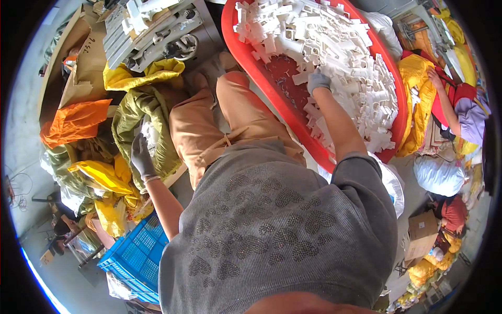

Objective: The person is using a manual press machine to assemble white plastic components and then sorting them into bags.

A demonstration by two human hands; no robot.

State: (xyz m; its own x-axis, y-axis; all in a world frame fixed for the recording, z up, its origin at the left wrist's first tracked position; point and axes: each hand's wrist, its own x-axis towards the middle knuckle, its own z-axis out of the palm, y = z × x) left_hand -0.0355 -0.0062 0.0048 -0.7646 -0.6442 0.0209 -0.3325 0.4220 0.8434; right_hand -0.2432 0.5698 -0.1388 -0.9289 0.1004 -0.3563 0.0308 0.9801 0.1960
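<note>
My left hand (141, 155), in a grey glove, is at the mouth of an olive-green sack (168, 152). Its fingers are stretched out beside white plastic parts (150, 137) inside the sack. On the other side, my right hand (318, 81), gloved too, reaches into a large red oval tub (230, 26). That hand is closed, with a white plastic part (301, 78) at its fingertips. Many similar white parts (340, 57) are heaped in the tub, some shaped like toy pistols. Part of the tub's red floor (285, 81) shows, with small scraps on it.
A grey metal machine (157, 44) stands at the far left beside a cardboard box (83, 68). Yellow cloth (151, 73) and orange cloth (78, 123) lie near the sack. A blue crate (138, 251) is near my left forearm. Another person's arm (447, 99) shows at right beside yellow sacks (415, 78).
</note>
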